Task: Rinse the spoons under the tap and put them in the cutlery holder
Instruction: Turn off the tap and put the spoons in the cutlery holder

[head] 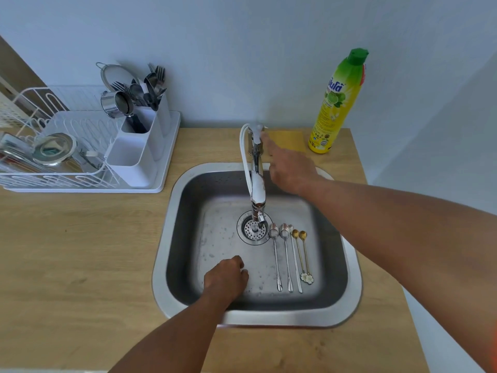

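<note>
1. Steel sink [349, 265] sunk into a wooden counter [80, 251], rim rounded all the way round. Bare basin floor left of the drain [254, 228]; front-left corner taken by the left hand [226, 278].
2. Tap [256, 173] arching from the back edge, spout ending right over the drain. No water visible.
3. Right hand [287, 165] stretched past the back rim, fingers straight, fingertips [265, 137] touching the tap's top lever. Holding nothing.
4. Left hand down in the basin, fingers curled under, knuckles up. Nothing visible in it, but can't really tell, underside is hidden.
5. Five spoons [290, 257] flat on the basin floor just right of the drain, side by side, bowls toward the tap, handles toward the front. Three silver, two small gold ones with flower ends. Near the left hand, not touching it; well apart from the right hand.
6. Cutlery holder [139, 146] on the white drying rack [53, 146] at back left, already stuffed with forks and spoons in its far compartment.
7. Soap bottle [336, 103] upright at the back right corner, by the wall.
</note>
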Motion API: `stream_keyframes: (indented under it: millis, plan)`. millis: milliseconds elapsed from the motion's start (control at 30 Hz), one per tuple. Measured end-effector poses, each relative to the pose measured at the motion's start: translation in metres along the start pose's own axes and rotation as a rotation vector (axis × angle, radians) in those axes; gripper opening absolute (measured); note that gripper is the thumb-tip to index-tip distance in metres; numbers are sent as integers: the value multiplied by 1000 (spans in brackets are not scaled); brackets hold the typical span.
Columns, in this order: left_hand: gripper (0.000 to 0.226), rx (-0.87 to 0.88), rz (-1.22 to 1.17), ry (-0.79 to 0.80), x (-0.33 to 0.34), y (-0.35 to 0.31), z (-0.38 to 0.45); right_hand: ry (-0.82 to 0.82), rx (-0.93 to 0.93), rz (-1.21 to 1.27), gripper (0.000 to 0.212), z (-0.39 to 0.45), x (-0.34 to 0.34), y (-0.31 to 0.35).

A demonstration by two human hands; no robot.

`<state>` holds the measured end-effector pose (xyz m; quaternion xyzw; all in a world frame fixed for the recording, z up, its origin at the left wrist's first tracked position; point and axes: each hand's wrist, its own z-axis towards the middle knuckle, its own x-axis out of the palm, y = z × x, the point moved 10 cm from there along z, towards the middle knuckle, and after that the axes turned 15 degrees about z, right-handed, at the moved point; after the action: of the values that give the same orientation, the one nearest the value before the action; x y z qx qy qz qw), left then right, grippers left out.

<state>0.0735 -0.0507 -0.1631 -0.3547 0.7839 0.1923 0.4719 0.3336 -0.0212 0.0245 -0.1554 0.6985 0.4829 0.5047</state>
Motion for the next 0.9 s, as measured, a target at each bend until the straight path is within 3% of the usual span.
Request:
stream_keyframes:
  millis: [133,533,900]
  plan:
    - [33,3,-1,14,1,-2,0,-30,93,96,69,-36,19,-40]
    - [32,36,5,33,4,-25,4,243,338,109,27,-133,109,-112]
    - [31,71,-8,27,4,-48,10,278,561,171,31,-176,145,-137]
